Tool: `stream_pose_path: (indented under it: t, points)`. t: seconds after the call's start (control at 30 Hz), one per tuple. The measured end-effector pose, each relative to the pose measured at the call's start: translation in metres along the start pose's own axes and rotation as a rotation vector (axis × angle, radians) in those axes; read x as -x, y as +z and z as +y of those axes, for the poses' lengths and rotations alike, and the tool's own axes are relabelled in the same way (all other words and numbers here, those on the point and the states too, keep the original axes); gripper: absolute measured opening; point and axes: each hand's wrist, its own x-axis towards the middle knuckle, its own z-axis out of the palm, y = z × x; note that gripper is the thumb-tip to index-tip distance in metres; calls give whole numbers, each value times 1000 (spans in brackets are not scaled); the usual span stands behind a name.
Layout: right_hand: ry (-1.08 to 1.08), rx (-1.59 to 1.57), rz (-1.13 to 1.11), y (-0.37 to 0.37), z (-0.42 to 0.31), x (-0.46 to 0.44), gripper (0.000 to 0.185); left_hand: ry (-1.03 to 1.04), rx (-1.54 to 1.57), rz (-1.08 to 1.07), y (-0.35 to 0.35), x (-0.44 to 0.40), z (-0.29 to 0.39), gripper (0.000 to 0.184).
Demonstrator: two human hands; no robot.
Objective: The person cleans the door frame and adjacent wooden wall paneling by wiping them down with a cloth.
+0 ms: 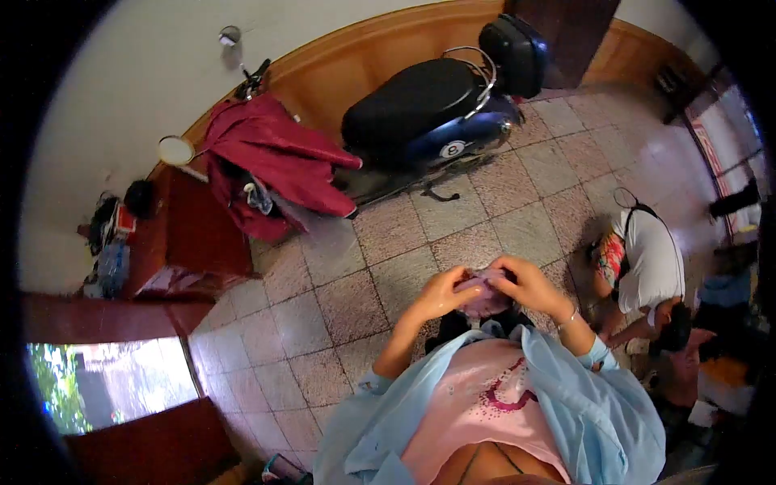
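Note:
In front of my body, both hands hold a crumpled piece of light purple cloth (483, 303). My left hand (440, 295) grips its left side, with the fingers bent over the top edge. My right hand (525, 284) pinches the upper right part of it. The cloth hangs in soft folds between the two hands, and I cannot make out what kind of item it is. A thin bracelet shows on my right wrist. Light blue sleeves are pushed up on both forearms.
A scooter (420, 105) with a dark red jacket (271, 153) over its front stands along the wall. A red-brown cabinet (190, 234) is at the left. To the right, a person in a white shirt (651, 259) bends down near a pile of clothes (719, 372). Tiles (360, 299) cover the floor.

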Motion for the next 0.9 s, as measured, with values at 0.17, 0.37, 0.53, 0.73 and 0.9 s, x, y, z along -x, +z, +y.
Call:
stream_pose_path:
  t: [0.17,0.37,0.53,0.73,0.9]
  points:
    - [138,150,-150,-32,-1,-21,18,-106,350,-92,-38,10,40,27]
    - [-76,-387,122,-49,-10,-35,27,106,1122,-419,-48,-57,53,17]
    - [92,-231,435,-126,47,-23,31,-109,1143,-220,82,-184,158,16]
    - [345,-138,806,-235,165,57,27,71,184,-908,156,-340,183,50]
    - [474,-407,826,-293,232,117,19,-733,946,-500,187,-443,167,48]
